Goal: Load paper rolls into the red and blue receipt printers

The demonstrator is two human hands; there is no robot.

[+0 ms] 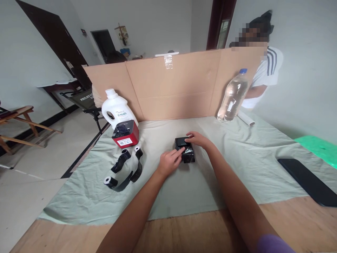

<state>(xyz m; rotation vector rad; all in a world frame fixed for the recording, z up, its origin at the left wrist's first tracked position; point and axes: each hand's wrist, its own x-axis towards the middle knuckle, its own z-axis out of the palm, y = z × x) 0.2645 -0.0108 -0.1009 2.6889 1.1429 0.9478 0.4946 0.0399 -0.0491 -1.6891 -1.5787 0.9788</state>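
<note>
A small black box-shaped device (pixel 189 157) with a shiny front part sits on the cloth in the middle. My left hand (pixel 170 162) is at its near left side, the index finger stretched over the top and the other fingers bent against the side. From the right, my right hand (pixel 198 139) reaches over the far end, thumb on the flat lid-like top and fingers curved past the far edge. Both hands appear to grip the device; the left thumb is hidden. Left of it lie unrolled black strips with small rolls (pixel 110 181) at their ends.
A red and black printer-like box (pixel 131 137) stands before a white jug (pixel 119 107). A cardboard panel (pixel 173 88) rises behind. On the right are a water bottle (pixel 233 96), a white tube (pixel 246 118), a green item (pixel 316 146) and a dark phone (pixel 308 179). Another person (pixel 272 66) is beyond the panel.
</note>
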